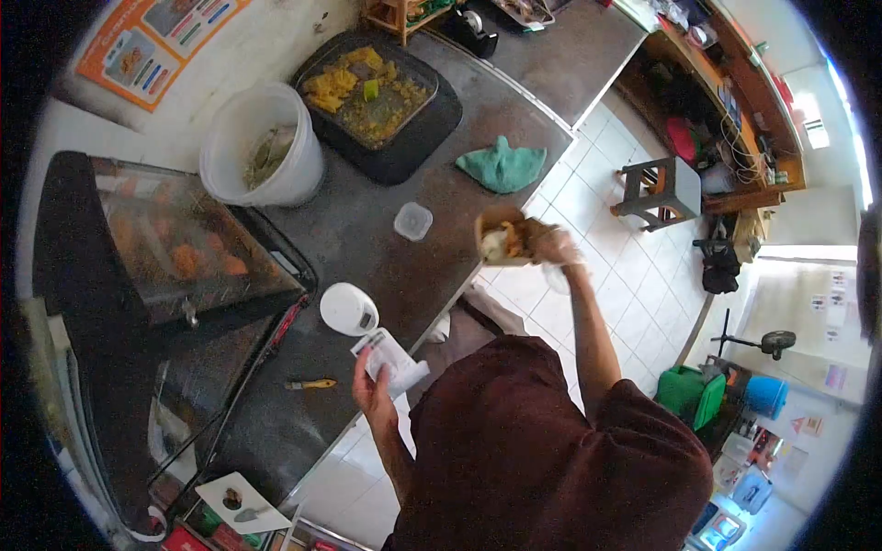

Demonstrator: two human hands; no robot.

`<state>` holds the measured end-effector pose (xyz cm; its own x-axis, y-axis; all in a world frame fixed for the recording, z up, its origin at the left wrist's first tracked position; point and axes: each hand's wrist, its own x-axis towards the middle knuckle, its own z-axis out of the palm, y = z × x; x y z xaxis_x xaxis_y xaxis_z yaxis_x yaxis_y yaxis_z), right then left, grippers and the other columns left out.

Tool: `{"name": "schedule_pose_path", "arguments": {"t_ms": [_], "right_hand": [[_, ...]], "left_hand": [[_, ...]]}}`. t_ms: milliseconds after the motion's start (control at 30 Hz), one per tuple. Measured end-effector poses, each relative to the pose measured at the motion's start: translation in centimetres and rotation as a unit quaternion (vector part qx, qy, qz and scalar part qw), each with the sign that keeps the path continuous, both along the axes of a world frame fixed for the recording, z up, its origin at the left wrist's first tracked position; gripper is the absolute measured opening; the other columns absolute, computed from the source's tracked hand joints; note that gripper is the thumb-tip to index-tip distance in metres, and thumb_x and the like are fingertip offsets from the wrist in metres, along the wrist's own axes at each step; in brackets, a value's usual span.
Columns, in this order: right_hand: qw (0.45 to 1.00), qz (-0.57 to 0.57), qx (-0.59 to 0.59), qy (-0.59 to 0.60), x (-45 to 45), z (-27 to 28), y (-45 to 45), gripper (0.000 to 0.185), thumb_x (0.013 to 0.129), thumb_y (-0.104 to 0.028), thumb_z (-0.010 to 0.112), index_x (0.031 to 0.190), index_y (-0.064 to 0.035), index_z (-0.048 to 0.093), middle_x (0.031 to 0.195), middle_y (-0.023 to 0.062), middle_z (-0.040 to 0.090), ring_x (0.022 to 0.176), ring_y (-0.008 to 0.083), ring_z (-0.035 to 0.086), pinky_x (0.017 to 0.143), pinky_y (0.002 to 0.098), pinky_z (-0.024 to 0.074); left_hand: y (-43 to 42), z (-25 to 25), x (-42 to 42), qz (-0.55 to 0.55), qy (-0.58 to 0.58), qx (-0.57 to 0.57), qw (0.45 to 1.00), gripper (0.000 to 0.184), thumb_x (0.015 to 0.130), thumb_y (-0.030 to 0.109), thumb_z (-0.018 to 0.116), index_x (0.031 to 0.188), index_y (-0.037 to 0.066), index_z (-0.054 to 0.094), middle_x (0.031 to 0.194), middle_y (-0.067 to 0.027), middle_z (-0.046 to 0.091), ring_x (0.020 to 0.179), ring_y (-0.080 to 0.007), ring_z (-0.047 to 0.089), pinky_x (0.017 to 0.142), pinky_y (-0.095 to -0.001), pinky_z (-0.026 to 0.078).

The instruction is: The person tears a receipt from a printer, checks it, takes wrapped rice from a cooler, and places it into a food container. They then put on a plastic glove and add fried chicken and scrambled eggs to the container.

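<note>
My left hand [371, 393], at the counter's front edge, pinches a white printed paper slip [393, 364] beside a round white scale [348, 309]. To the right, my right hand [558, 248], in a clear plastic glove and blurred, is closed at the right side of a brown food box [493, 258]. White and orange-brown food shows inside the box, which overlaps the counter edge in view. Its underside is hidden. A small clear square lid or tub [413, 221] lies left of the box, and a green cloth [503, 166] is above it.
On the dark counter [367, 248] are a black tray [395, 161] with yellow food, a white bucket [216, 161], a brush [310, 384] and a glass display case [197, 243]. A stool [675, 191] stands on the tiled floor beyond the counter.
</note>
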<state>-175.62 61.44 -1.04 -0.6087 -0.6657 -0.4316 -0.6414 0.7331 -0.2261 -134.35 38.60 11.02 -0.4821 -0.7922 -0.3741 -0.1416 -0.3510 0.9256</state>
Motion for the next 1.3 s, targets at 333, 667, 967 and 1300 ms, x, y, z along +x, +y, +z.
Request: {"name": "schedule_pose_path", "arguments": {"t_ms": [333,667,967,1300], "right_hand": [[0.985,-0.067,-0.129,0.097,-30.5,-4.6,-6.2,0.033,0.079,-0.037,0.066,0.094,-0.0067,0.067,0.074,0.0135,0.068,0.066,0.0266,0.066,0.063,0.0404,0.0522],[0.880,-0.133,-0.271,-0.367,-38.9,0.2,-4.5,0.035,0.088,-0.023,0.065,0.104,0.0085,0.063,0.082,0.0175,0.068,0.063,0.0220,0.066,0.055,0.0304,0.0533],[0.924,-0.086,-0.227,-0.294,-38.1,12.0,-10.8,0.043,0.092,-0.029,0.060,0.118,0.0047,0.058,0.090,0.0168,0.070,0.068,0.0187,0.068,0.060,0.0276,0.0546],[0.889,0.102,-0.212,-0.392,-23.5,15.2,-25.1,0.031,0.089,-0.018,0.065,0.115,-0.0001,0.064,0.096,0.0124,0.070,0.082,0.0162,0.067,0.065,0.0258,0.0542]], "left_hand": [[-3.8,4.5,-25.1,-0.015,0.126,-0.171,0.977,0.105,0.064,-0.012,0.070,0.151,0.009,0.015,0.143,-0.0112,0.037,0.131,-0.0231,0.040,0.108,-0.0398,0.035],[1.9,6.9,-36.9,0.109,0.348,-0.039,0.930,0.103,0.056,-0.018,0.054,0.150,0.006,0.021,0.143,-0.0178,0.041,0.132,-0.0281,0.043,0.108,-0.0408,0.038],[3.6,7.3,-36.2,0.230,0.389,0.094,0.887,0.068,0.083,0.012,0.042,0.148,0.004,0.024,0.140,-0.0153,0.043,0.121,-0.0254,0.053,0.097,-0.0392,0.048],[1.4,4.3,-29.8,0.304,0.297,0.032,0.905,0.069,0.085,0.009,0.054,0.148,0.005,0.025,0.138,-0.0144,0.045,0.122,-0.0256,0.052,0.094,-0.0372,0.051]]}}
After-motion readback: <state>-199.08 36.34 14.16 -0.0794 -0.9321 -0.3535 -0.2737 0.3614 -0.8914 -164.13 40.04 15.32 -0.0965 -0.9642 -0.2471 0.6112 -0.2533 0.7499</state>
